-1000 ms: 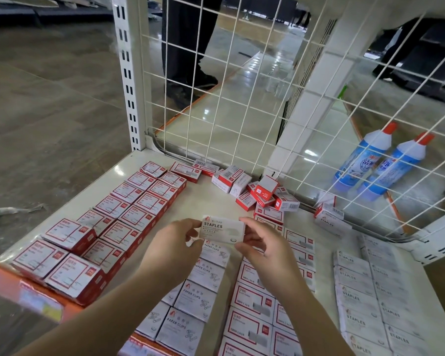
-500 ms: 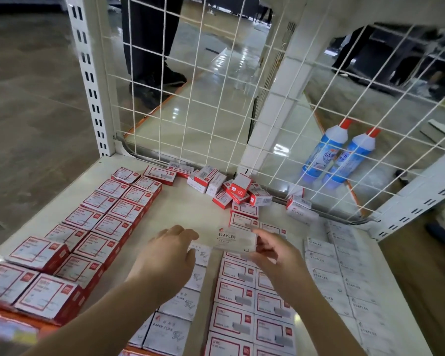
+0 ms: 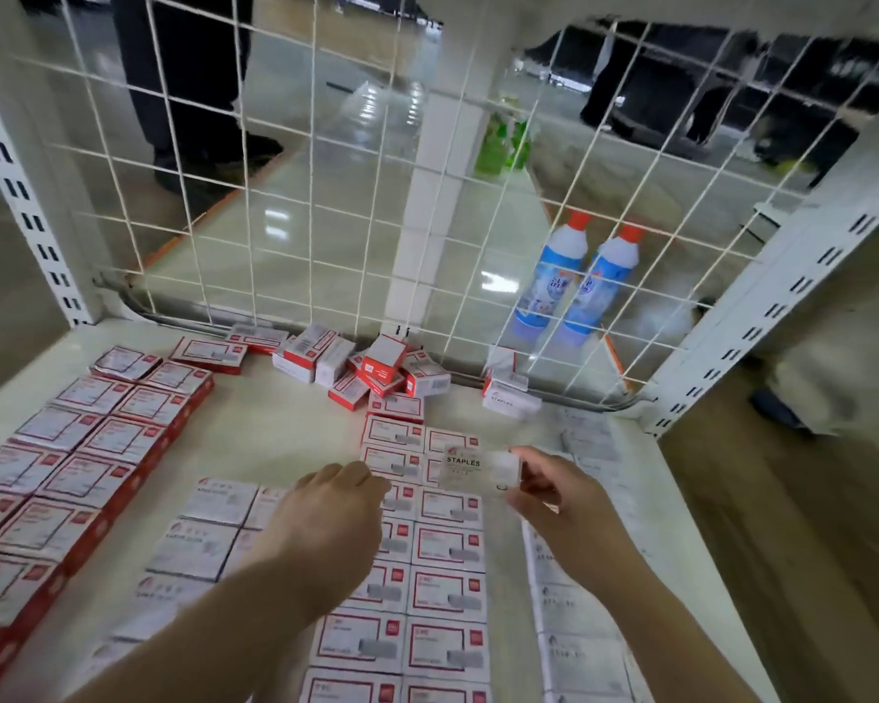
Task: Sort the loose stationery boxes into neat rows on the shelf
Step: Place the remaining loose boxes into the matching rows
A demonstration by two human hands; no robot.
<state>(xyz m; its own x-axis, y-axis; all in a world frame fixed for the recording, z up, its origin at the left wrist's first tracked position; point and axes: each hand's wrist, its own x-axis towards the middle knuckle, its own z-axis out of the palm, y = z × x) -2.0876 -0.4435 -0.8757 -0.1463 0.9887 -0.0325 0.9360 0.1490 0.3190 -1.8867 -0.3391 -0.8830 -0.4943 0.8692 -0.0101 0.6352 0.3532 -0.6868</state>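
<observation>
While both hands held the white staples box (image 3: 480, 468) between them a second ago, the left hand (image 3: 333, 509) has since let go and now hovers at about 7 o'clock of the box, fingers loosely curled and holding nothing, above the gap between the paper-clip boxes (image 3: 209, 525) and the red-bordered row (image 3: 445, 550). That leaves the box carried one-handed, which I take to mean it is on its way to a row.

The box itself sits in the air over the far end of the red-bordered row, label up. The right hand (image 3: 554, 499) pinches its right end, so the box juts out toward 9 o'clock from the fingers. At 3 o'clock lies the white staples row (image 3: 574, 601), its likely home. The loose pile (image 3: 376, 370) waits at 12 o'clock, against the wire mesh (image 3: 326, 195).
</observation>
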